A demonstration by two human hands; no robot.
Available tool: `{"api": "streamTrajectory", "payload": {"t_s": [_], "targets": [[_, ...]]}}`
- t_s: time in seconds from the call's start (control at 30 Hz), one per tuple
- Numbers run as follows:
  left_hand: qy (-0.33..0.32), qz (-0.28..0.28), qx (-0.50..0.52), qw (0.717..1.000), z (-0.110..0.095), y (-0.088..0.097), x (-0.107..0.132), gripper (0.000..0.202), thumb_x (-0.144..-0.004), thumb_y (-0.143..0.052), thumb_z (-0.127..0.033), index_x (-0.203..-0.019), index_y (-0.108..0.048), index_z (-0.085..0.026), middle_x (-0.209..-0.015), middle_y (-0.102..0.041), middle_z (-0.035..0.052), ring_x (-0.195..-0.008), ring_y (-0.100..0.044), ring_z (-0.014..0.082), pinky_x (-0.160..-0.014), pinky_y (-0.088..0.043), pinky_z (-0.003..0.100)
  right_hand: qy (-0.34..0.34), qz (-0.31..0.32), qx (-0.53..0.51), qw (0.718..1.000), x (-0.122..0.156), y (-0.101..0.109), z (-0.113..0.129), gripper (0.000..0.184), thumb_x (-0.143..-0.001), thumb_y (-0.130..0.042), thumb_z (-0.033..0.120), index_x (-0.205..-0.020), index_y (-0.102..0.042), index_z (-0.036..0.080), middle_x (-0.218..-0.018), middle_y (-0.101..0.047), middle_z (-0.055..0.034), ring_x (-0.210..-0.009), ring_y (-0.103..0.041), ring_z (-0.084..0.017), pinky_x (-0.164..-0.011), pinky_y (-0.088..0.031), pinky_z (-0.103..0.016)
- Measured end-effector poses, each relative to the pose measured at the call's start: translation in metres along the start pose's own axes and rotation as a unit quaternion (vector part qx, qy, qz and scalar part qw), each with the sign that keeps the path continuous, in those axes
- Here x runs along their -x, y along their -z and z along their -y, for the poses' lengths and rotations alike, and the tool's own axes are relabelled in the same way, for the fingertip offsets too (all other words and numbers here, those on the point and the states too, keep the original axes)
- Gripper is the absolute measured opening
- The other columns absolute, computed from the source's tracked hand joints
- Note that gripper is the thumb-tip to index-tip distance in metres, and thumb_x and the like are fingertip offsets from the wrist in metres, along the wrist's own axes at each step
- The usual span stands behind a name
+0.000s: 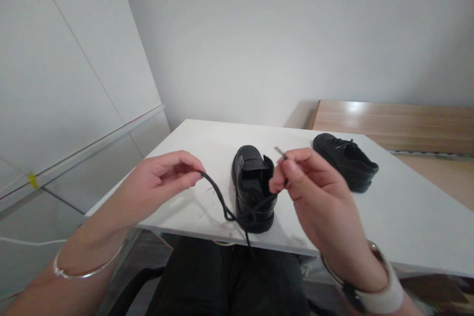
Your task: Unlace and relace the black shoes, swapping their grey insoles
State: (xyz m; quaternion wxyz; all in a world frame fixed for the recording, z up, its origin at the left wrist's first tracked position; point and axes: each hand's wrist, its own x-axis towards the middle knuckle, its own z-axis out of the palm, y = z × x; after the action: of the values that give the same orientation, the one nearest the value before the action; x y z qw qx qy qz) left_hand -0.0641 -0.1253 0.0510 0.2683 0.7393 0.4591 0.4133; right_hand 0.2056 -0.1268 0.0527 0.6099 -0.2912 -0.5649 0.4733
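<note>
A black shoe [253,185] stands on the white table [407,217] with its heel toward me and its tongue up. Its black lace [219,198] runs from the shoe to my left hand [163,177], which pinches the lace end between thumb and fingers. My right hand [314,197] is closed in a pinch just right of the shoe, gripping the other lace end, whose tip pokes up above the fingers. A second black shoe [346,160] lies farther back on the right, untouched.
A white cabinet wall [74,84] rises on the left. A wooden surface [400,121] sits behind the table on the right. My dark-trousered lap [225,276] is below the table's front edge.
</note>
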Motion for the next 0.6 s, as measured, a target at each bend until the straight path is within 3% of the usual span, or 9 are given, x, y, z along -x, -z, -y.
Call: {"api": "streamTrajectory", "payload": {"t_s": [0.07,0.13,0.23,0.37,0.43,0.47,0.53,0.6], "targets": [[0.023,-0.065,0.076,0.995,0.01,0.008,-0.006,0.016,-0.086,-0.068,-0.037,-0.09,-0.069,-0.022,-0.08,-0.068,0.0039,-0.073,-0.063,0.0186,-0.066,-0.053,0.03,0.002,-0.077,-0.04,0.996,-0.009,0.021,0.011,0.009,-0.085,-0.069,0.028,-0.084,-0.063,0.022,-0.068,-0.049,0.0019,-0.056,-0.042,-0.01,-0.043,-0.032,-0.019],[0.036,-0.114,0.143,0.982,0.019,0.016,-0.01,0.016,-0.082,-0.071,-0.038,-0.088,-0.068,-0.023,-0.081,-0.069,0.0045,-0.075,-0.064,0.0208,-0.068,-0.055,0.034,0.01,-0.147,-0.057,0.987,-0.015,0.043,0.022,0.01,-0.082,-0.07,0.024,-0.079,-0.063,0.018,-0.065,-0.039,0.0033,-0.053,-0.029,-0.008,-0.04,-0.022,-0.018],[0.051,-0.117,0.169,0.977,0.029,0.02,-0.013,0.015,-0.079,-0.075,-0.036,-0.087,-0.071,-0.024,-0.081,-0.069,0.0052,-0.079,-0.065,0.0233,-0.073,-0.056,0.039,0.017,-0.217,-0.084,0.972,-0.017,0.071,0.03,0.006,-0.081,-0.069,0.018,-0.079,-0.064,0.015,-0.059,-0.028,0.0062,-0.052,-0.019,-0.009,-0.04,-0.016,-0.018],[0.03,-0.067,0.259,0.963,0.03,0.013,-0.015,0.016,-0.084,-0.073,-0.033,-0.094,-0.071,-0.02,-0.1,-0.07,0.008,-0.096,-0.067,0.0259,-0.088,-0.057,0.044,0.023,-0.254,-0.098,0.962,-0.015,0.085,0.03,0.007,-0.079,-0.071,0.015,-0.08,-0.064,0.014,-0.056,-0.028,0.0069,-0.052,-0.018,-0.008,-0.041,-0.014,-0.018],[0.008,-0.024,0.304,0.952,0.028,0.011,-0.015,0.015,-0.087,-0.07,-0.031,-0.096,-0.069,-0.018,-0.088,-0.069,0.006,-0.095,-0.068,0.0239,-0.093,-0.056,0.044,0.026,-0.26,-0.097,0.96,-0.016,0.087,0.03,0.006,-0.078,-0.07,0.015,-0.08,-0.064,0.014,-0.055,-0.027,0.0069,-0.051,-0.018,-0.008,-0.041,-0.014,-0.019],[0.0,0.004,0.319,0.948,0.028,0.012,-0.014,0.013,-0.09,-0.067,-0.029,-0.096,-0.067,-0.018,-0.074,-0.063,0.0021,-0.085,-0.068,0.0199,-0.09,-0.057,0.041,0.03,-0.264,-0.093,0.959,-0.017,0.087,0.031,0.006,-0.079,-0.07,0.015,-0.08,-0.064,0.014,-0.054,-0.027,0.0068,-0.051,-0.018,-0.008,-0.041,-0.014,-0.019],[0.008,0.07,0.34,0.938,0.03,0.019,-0.011,0.008,-0.094,-0.061,-0.027,-0.097,-0.064,-0.02,-0.055,-0.042,-0.0058,-0.055,-0.055,0.0103,-0.067,-0.058,0.029,0.05,-0.28,-0.079,0.955,-0.018,0.09,0.035,0.005,-0.079,-0.069,0.015,-0.077,-0.064,0.015,-0.053,-0.027,0.0063,-0.051,-0.018,-0.008,-0.041,-0.012,-0.02],[0.043,0.138,0.332,0.932,0.038,0.032,-0.007,0.009,-0.095,-0.058,-0.029,-0.098,-0.063,-0.022,-0.052,-0.029,-0.008,-0.042,-0.032,0.0058,-0.042,-0.04,0.017,0.08,-0.309,-0.054,0.946,-0.018,0.097,0.038,0.007,-0.077,-0.068,0.014,-0.073,-0.063,0.016,-0.052,-0.028,0.0057,-0.049,-0.018,-0.008,-0.042,-0.011,-0.022]]}}
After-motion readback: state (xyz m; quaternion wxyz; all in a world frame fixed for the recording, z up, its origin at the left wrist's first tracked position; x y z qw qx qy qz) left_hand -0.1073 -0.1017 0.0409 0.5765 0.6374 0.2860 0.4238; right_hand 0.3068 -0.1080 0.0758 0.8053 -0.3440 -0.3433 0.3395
